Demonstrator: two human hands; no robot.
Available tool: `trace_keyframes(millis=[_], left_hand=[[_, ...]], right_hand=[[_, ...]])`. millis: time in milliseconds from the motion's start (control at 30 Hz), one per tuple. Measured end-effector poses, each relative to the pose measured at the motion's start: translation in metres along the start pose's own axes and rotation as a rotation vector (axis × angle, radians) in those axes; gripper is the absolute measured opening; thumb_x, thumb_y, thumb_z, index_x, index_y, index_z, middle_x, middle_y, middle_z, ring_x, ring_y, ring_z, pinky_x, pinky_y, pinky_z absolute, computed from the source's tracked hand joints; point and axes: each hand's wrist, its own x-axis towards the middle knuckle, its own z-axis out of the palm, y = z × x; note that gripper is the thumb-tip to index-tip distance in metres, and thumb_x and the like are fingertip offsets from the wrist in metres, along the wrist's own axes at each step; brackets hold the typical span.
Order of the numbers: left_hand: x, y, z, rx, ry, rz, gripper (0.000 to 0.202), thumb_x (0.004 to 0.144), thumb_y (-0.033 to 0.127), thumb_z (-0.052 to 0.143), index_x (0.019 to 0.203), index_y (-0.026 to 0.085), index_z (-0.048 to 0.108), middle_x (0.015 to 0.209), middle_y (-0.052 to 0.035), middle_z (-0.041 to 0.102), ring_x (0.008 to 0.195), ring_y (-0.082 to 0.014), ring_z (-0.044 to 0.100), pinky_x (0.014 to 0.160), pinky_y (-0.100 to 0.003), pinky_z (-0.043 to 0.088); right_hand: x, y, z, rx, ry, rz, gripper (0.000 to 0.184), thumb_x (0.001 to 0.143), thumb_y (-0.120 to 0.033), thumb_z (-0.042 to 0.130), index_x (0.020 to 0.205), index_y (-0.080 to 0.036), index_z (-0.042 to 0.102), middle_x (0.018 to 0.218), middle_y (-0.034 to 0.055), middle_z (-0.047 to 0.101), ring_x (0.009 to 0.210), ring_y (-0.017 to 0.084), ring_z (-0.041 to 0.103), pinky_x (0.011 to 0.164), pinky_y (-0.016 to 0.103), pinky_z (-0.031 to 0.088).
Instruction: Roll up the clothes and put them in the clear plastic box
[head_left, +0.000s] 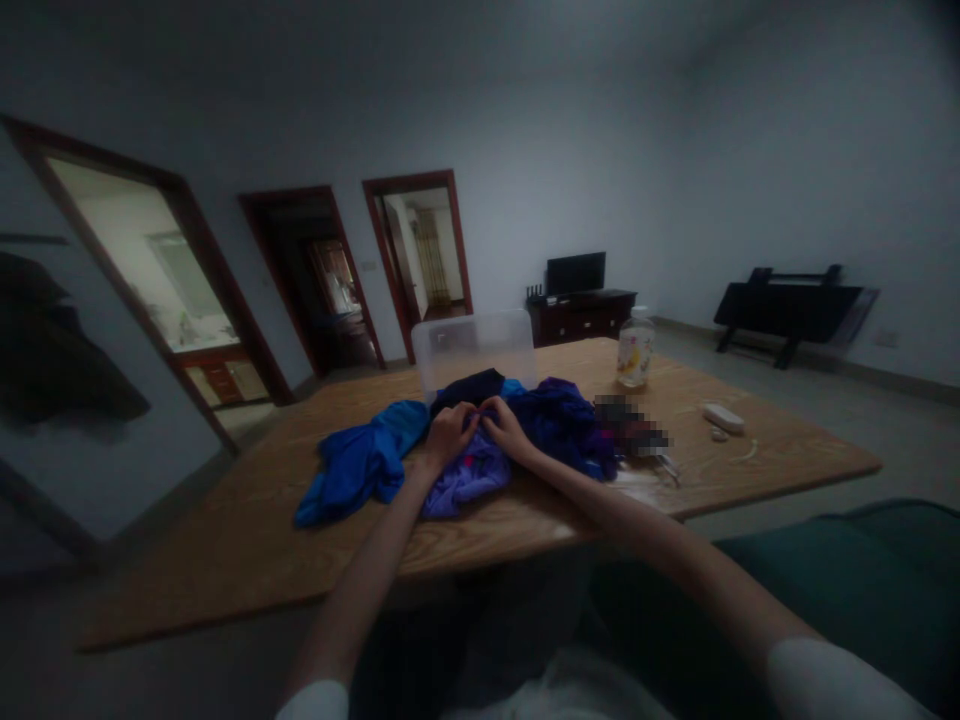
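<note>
A purple garment (472, 478) lies at the near middle of the wooden table, its upper edge raised between my two hands. My left hand (450, 433) is closed on that edge, thumb and fingers pinched. From the other side my right hand (508, 430) pinches the same cloth, its fingertips close to the left ones. Left of them, a bright blue garment (364, 465) is spread on the table. On the right sits a heap of dark blue and purple clothes (559, 420). Behind my hands is a black cloth (476, 388), beside a translucent plastic bin (480, 345).
The wooden table (262, 545) reaches across in front of me. At its right stand a clear bottle (635, 350) with a label and a white case (724, 418). A blurred-out object (634, 425) with a cable lies beside the clothes. A dark green seat (847, 580) is at lower right.
</note>
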Motion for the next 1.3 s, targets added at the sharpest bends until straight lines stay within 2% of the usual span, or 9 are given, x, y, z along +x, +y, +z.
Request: trace_keyframes(millis=[133,233,333,867,1300], left_hand=[[-0.0002,-0.0003,0.0002,0.004,0.007,0.022,0.017,0.104,0.033,0.055,0.114,0.022,0.061,0.106,-0.0052,0.073,0.091,-0.0219,0.067,0.086,-0.036,0.053],[0.0,-0.0001,-0.0004,0.004,0.011,0.034,0.017,0.104,0.034,0.055,0.114,0.022,0.062,0.106,-0.0052,0.073,0.091,-0.0216,0.067,0.086,-0.036,0.053],[0.0003,0.0001,-0.001,0.006,0.01,0.043,0.017,0.104,0.033,0.055,0.114,0.022,0.062,0.106,-0.005,0.073,0.091,-0.0215,0.066,0.086,-0.036,0.053],[0.0003,0.0016,-0.0021,-0.01,0.004,0.031,0.016,0.104,0.033,0.054,0.115,0.022,0.059,0.106,-0.0052,0.073,0.091,-0.0222,0.067,0.086,-0.037,0.053],[0.0003,0.0025,-0.0016,-0.026,-0.001,0.012,0.014,0.102,0.031,0.055,0.114,0.023,0.059,0.104,-0.0045,0.072,0.091,-0.0217,0.067,0.086,-0.036,0.053]], right_hand=[[-0.0006,-0.0003,0.0005,0.036,-0.023,0.096,0.017,0.098,-0.034,0.049,0.107,-0.022,0.058,0.105,0.0041,0.063,0.102,0.021,0.06,0.095,0.034,0.046],[-0.0009,0.0014,0.0005,0.037,-0.042,0.154,0.026,0.102,-0.044,0.044,0.104,-0.022,0.059,0.102,0.0036,0.064,0.099,0.021,0.061,0.092,0.033,0.047],[-0.001,0.0031,0.0004,0.024,-0.048,0.155,0.029,0.102,-0.048,0.046,0.103,-0.022,0.06,0.1,0.0035,0.064,0.097,0.021,0.062,0.09,0.033,0.047],[-0.0016,-0.0018,-0.0017,0.003,-0.021,0.066,0.018,0.098,-0.037,0.051,0.107,-0.022,0.056,0.102,0.0041,0.064,0.1,0.021,0.062,0.093,0.034,0.048],[-0.002,-0.0052,-0.0022,-0.031,-0.022,0.069,0.017,0.094,-0.032,0.051,0.107,-0.022,0.055,0.103,0.005,0.063,0.099,0.022,0.063,0.092,0.035,0.049]])
